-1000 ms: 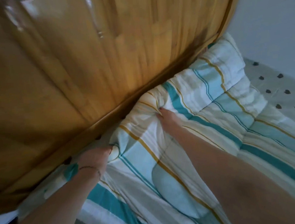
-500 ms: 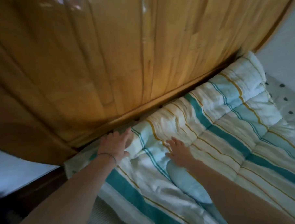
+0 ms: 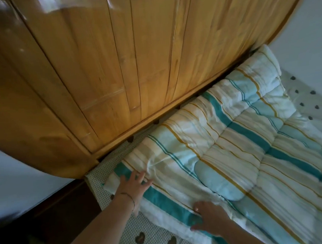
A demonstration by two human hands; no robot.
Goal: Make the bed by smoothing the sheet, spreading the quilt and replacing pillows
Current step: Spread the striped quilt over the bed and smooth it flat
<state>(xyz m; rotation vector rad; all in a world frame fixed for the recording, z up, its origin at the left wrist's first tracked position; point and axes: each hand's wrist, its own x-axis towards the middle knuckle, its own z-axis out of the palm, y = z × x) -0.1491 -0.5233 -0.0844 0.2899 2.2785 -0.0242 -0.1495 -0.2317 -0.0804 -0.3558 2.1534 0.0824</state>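
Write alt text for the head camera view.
Two hands press flat on a striped quilt near its corner: left hand at the edge, right hand lower. The quilt lies against a wooden headboard, over a heart-print sheet.

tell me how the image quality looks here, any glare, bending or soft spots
Head view: bright glare streaks on the clear film over the wooden headboard, upper left; wide-angle distortion bows the headboard's edges into curves; the light is dim and soft, with the floor at lower left nearly black; the left hand and right hand on the striped quilt look slightly soft, while the quilt's stripes read clearly.
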